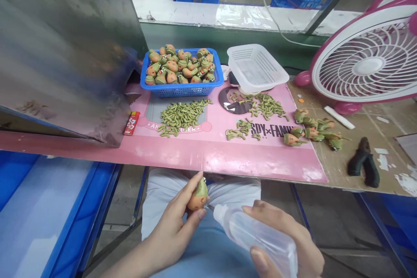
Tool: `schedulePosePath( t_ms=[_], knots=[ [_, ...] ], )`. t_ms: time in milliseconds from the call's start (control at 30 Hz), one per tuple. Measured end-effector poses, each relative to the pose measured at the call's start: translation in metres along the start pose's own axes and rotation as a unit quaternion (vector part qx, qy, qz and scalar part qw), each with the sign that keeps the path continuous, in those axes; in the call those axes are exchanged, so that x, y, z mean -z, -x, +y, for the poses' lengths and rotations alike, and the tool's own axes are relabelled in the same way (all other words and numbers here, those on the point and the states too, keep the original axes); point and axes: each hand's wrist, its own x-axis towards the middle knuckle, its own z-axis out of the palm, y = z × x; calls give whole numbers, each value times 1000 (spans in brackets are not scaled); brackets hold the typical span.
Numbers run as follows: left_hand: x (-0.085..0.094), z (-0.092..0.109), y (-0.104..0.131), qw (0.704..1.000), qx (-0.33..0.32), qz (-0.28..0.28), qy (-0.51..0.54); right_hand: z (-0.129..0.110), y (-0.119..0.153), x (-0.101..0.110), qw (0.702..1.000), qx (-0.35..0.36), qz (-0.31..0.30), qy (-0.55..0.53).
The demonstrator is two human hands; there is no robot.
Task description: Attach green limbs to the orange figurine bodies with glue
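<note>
Figure (198,195) pinched in left grip (174,226), bottle (257,236) in right grip (298,236)

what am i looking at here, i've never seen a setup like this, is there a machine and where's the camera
There's no robot here: these are a person's bare hands. The single picture comes from a camera worn on their head, looking forward and down.

The left hand holds a small green-and-orange piece. The right hand grips a translucent bottle, its thin tip pointing at that piece; whether they touch is hard to tell.

On the pink mat beyond are a blue basket full of similar pieces, a white basket and piles of little green bits. To the right stands a fan.
</note>
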Motion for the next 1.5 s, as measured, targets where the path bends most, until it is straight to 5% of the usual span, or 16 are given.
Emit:
schedulePosePath(
  t_ms=[633,1000,1133,1267,1500],
  knots=[
    [0,2,-1,999,-6,7,-35,3,1,-2,1000,-11,-11,-12],
    [2,-4,-5,988,-68,38,-130,7,0,-8,997,-58,-31,-37],
    [10,-6,-13,992,-7,86,-95,21,7,-19,972,-193,-29,-128],
    [26,-18,-20,981,61,172,66,43,12,-36,931,-305,-55,-192],
    [45,-28,-27,930,52,315,181,77,-30,-96,936,-283,-120,-172]
  ],
)
